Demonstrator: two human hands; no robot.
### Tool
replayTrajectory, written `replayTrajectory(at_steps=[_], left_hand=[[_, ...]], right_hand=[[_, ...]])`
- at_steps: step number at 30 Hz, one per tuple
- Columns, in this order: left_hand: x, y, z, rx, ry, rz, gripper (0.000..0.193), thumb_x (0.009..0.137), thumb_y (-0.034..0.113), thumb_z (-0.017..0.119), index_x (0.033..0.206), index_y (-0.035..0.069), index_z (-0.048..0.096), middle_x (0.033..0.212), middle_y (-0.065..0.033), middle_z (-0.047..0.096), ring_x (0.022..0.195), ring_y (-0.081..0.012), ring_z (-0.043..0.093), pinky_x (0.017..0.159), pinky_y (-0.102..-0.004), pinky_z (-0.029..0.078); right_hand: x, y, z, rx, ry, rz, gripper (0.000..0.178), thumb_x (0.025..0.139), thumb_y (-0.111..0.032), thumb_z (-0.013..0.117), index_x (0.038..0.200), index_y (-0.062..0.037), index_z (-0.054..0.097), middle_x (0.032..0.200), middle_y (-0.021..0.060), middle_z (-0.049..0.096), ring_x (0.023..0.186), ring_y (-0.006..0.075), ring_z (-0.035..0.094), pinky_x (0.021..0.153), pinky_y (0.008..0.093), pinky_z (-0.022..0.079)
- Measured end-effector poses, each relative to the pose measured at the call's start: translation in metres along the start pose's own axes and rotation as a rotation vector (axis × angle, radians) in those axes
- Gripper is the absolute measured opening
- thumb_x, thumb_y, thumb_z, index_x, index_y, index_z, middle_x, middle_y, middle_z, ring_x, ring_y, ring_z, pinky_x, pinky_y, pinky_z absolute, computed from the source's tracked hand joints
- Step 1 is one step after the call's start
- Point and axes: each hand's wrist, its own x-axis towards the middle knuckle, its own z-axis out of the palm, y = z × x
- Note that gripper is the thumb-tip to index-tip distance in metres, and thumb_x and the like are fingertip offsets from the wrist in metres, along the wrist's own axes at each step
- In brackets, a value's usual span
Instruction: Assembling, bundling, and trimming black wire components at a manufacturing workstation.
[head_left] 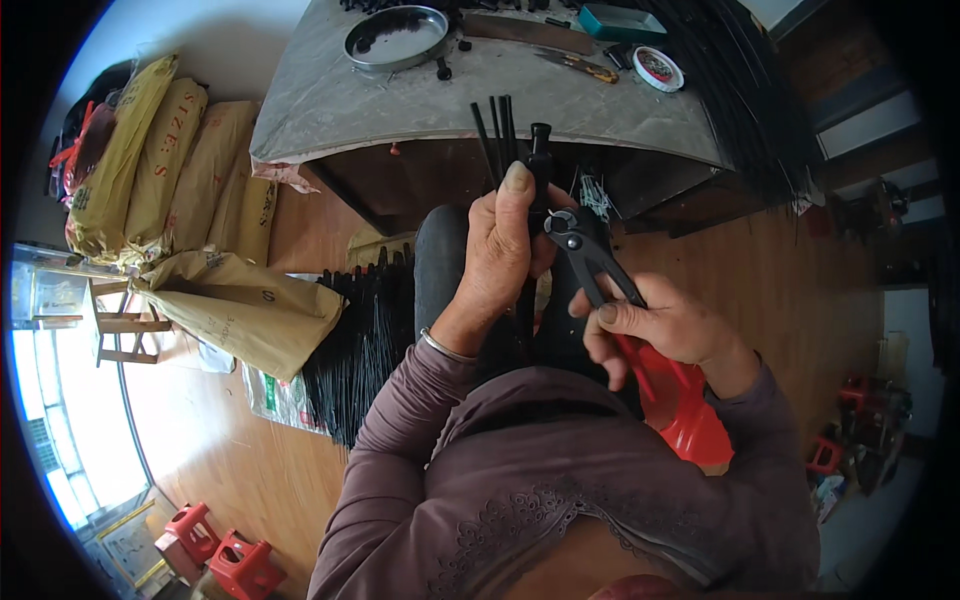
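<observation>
My left hand (497, 235) is closed round a black knob-topped shaft (540, 150), its thumb pressed along it. Several thin black rods (495, 130) stick up beside it from the same grip. Where their lower ends go is mostly hidden behind my hand and lap. Held in my right hand (665, 320) is a pair of end-cutting pincers (590, 255) with dark metal arms. The jaws meet the shaft just right of my left fingers; whether they grip anything there is too small to tell.
Ahead stands a grey-topped table (330, 110) with a round metal pan (397, 40), a yellow-handled knife (590, 68), a white-rimmed lid (658, 69) and a teal tray (622, 22). Black rod bundles (365, 350) lie at my left, near stuffed sacks (185, 160). A red stool (700, 430) is at my right.
</observation>
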Motion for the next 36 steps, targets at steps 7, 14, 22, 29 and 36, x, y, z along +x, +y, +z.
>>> replayTrajectory(at_steps=[7, 14, 22, 29, 36], left_hand=[[-0.003, 0.004, 0.006, 0.071, 0.002, 0.003, 0.062, 0.099, 0.052, 0.031, 0.086, 0.0, 0.062, 0.048, 0.0023, 0.044, 0.04, -0.0048, 0.039, 0.04, -0.0207, 0.029], [-0.007, 0.004, 0.013, 0.068, -0.046, -0.004, 0.062, 0.1, 0.052, 0.029, 0.087, 0.0, 0.061, 0.049, 0.0025, 0.045, 0.041, -0.0047, 0.04, 0.04, -0.0202, 0.029], [-0.002, -0.001, 0.011, 0.074, 0.051, 0.01, 0.063, 0.097, 0.057, 0.032, 0.084, 0.0, 0.055, 0.048, 0.0003, 0.036, 0.038, -0.0098, 0.034, 0.036, -0.0243, 0.027], [0.006, -0.003, 0.006, 0.016, 0.034, -0.017, 0.062, 0.096, 0.059, 0.034, 0.085, 0.001, 0.053, 0.05, -0.0002, 0.037, 0.039, -0.0102, 0.035, 0.037, -0.0246, 0.028], [0.006, -0.006, 0.005, -0.079, 0.023, -0.028, 0.058, 0.099, 0.052, 0.035, 0.088, -0.001, 0.056, 0.051, 0.0, 0.043, 0.039, -0.0071, 0.037, 0.037, -0.0222, 0.028]], right_hand=[[-0.015, -0.032, 0.011, 0.257, -0.009, 0.143, 0.044, 0.098, -0.029, 0.047, 0.125, 0.0045, 0.04, 0.097, 0.0194, 0.06, 0.072, 0.0231, 0.065, 0.059, 0.0336, 0.057], [-0.029, -0.051, 0.005, 0.139, -0.015, 0.288, 0.027, 0.099, -0.018, 0.045, 0.117, 0.0024, 0.044, 0.074, 0.0091, 0.053, 0.053, 0.0141, 0.053, 0.047, 0.0305, 0.049], [-0.01, -0.057, 0.0, -0.485, 0.124, 0.238, 0.017, 0.097, -0.017, 0.045, 0.095, -0.0007, 0.045, 0.067, 0.0038, 0.051, 0.047, 0.0116, 0.05, 0.041, 0.0281, 0.047], [-0.007, -0.054, -0.011, -0.552, 0.1, 0.155, 0.017, 0.097, -0.013, 0.046, 0.105, 0.001, 0.046, 0.072, 0.0061, 0.057, 0.051, 0.0115, 0.055, 0.045, 0.0265, 0.05], [-0.014, -0.067, -0.013, -0.538, 0.107, 0.277, 0.018, 0.096, -0.014, 0.049, 0.106, 0.0007, 0.047, 0.072, 0.0057, 0.058, 0.05, 0.0092, 0.054, 0.043, 0.025, 0.049]])
